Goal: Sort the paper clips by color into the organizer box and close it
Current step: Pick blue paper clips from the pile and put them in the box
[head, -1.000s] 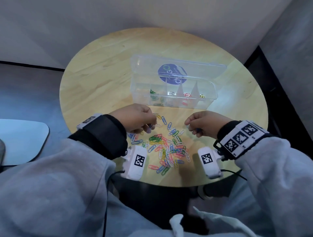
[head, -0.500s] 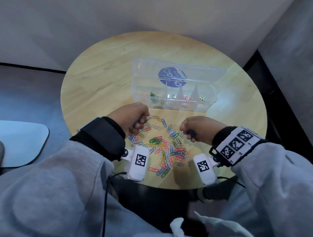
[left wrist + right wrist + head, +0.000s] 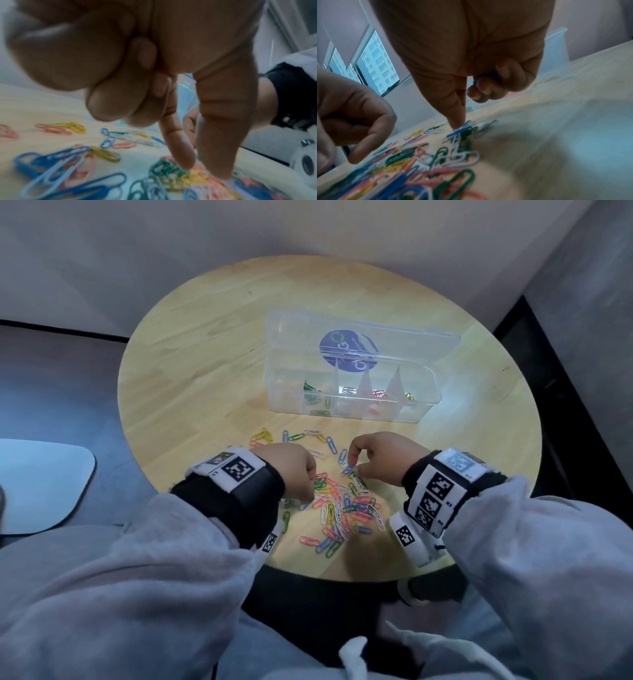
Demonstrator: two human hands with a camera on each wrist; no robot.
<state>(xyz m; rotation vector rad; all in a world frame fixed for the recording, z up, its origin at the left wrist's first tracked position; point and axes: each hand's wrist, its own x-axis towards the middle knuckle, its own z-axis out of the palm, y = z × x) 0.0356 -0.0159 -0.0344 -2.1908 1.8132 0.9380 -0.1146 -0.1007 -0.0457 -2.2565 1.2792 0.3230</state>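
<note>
A clear organizer box [image 3: 281,392] stands open at the table's far side, its lid [image 3: 411,344] tipped back. Its compartments hold a few green clips [image 3: 310,396], red clips [image 3: 376,396] and yellow clips [image 3: 409,396]. A pile of mixed-color paper clips [image 3: 342,508] lies near the front edge. My left hand [image 3: 313,484] is at the pile's left. Its thumb and index tips [image 3: 204,170] pinch at a green clip [image 3: 164,167] while the other fingers stay curled. My right hand [image 3: 352,470] pinches a blue clip [image 3: 462,129] on the table. Its curled fingers hold more blue clips [image 3: 488,79].
The round wooden table [image 3: 205,371] has loose clips [image 3: 308,436] scattered between the pile and the box. The pile lies close to the table's front edge. A pale seat [image 3: 41,481] stands to the left below table height. Grey walls close in behind and right.
Both hands have come down and closer together onto the pile. The left moved right and nearer to me, and the right reached its thumb and index to a blue clip.
</note>
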